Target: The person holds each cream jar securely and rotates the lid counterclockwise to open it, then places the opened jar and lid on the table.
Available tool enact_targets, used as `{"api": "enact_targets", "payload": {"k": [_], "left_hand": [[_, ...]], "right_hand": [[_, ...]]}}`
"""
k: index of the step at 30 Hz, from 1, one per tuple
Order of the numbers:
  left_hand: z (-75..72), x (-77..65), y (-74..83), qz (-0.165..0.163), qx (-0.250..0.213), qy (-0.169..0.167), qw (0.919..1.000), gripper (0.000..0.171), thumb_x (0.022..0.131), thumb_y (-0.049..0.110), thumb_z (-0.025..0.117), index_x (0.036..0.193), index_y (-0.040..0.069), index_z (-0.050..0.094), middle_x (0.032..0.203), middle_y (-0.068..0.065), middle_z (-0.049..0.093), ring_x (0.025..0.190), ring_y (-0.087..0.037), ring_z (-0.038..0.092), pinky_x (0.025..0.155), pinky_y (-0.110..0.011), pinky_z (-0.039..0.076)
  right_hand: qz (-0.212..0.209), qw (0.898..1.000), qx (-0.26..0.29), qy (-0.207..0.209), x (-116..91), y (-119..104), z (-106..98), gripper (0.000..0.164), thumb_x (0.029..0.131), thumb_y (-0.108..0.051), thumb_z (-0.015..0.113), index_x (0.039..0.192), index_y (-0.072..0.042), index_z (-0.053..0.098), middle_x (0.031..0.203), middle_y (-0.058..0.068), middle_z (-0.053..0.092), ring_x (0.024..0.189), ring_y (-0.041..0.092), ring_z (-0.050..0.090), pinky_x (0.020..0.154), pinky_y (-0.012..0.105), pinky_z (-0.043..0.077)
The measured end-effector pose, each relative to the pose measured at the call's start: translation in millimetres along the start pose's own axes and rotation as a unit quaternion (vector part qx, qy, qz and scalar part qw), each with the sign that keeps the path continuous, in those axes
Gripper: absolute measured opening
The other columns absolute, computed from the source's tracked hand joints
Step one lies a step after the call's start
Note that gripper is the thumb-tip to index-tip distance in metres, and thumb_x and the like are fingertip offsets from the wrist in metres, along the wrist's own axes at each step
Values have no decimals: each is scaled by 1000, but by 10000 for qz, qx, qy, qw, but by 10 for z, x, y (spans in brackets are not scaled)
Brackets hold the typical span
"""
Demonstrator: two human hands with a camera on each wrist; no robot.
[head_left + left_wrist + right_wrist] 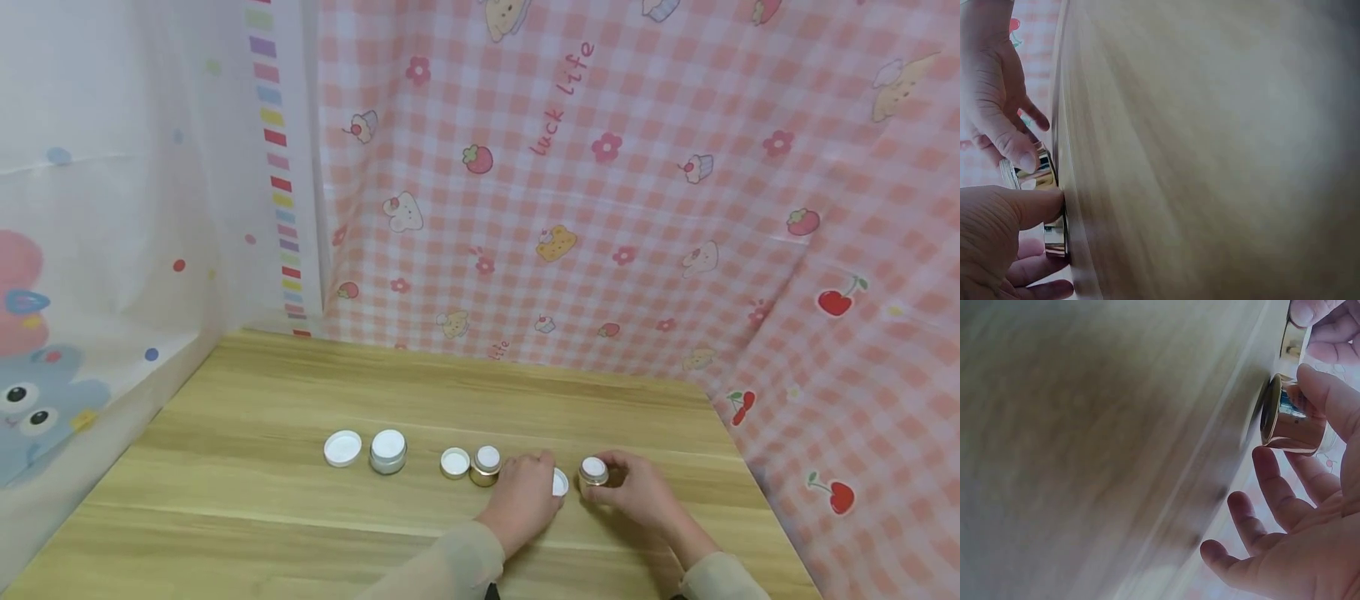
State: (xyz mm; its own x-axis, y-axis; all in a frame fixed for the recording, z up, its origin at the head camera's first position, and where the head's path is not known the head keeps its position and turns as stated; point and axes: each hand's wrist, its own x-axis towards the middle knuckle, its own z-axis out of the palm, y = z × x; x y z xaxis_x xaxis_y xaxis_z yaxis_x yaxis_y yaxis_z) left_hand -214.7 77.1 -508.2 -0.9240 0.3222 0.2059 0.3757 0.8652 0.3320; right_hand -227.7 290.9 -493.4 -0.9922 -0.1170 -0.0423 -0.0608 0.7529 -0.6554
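My left hand [522, 500] pinches a small gold lid [1055, 240] near the table surface. In the head view the lid's white inside [560, 482] faces up, partly covered by the fingers. Just to its right, my right hand [637, 492] holds a small gold jar [1297, 422] with a white top [594, 468]. Thumb and fingers are on the jar's sides, and the remaining fingers are spread. The jar stands upright, at or very close to the table. Left of my left hand are another gold jar [486, 467] and an upturned lid [455, 462].
Farther left on the wooden table [300, 542] stands a larger clear-walled jar [388, 452] with a white top. Beside it lies a white lid [342, 448], inside up. Pink checked cloth [540, 208] hangs behind and to the right; white printed cloth [150, 167] hangs at left.
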Motion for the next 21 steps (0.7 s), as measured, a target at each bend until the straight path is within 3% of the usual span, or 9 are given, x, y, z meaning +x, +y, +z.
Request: {"api": "enact_targets", "payload": {"k": [7, 21], "left_hand": [[-15, -2, 23, -199, 18, 76, 9998, 40, 88, 35, 88, 104, 9, 63, 90, -7, 76, 85, -23, 72, 79, -36, 54], [-21, -59, 54, -55, 316, 82, 9995, 45, 87, 35, 88, 112, 9, 63, 97, -5, 76, 89, -23, 71, 78, -35, 52]], "right_hand": [[-126, 9999, -21, -28, 1, -9, 17, 57, 80, -30, 96, 127, -6, 74, 120, 6, 80, 112, 21, 74, 99, 46, 59], [-247, 9996, 43, -96, -19, 11, 25, 59, 78, -26, 96, 128, -5, 73, 121, 6, 79, 118, 28, 73, 106, 53, 57]]}}
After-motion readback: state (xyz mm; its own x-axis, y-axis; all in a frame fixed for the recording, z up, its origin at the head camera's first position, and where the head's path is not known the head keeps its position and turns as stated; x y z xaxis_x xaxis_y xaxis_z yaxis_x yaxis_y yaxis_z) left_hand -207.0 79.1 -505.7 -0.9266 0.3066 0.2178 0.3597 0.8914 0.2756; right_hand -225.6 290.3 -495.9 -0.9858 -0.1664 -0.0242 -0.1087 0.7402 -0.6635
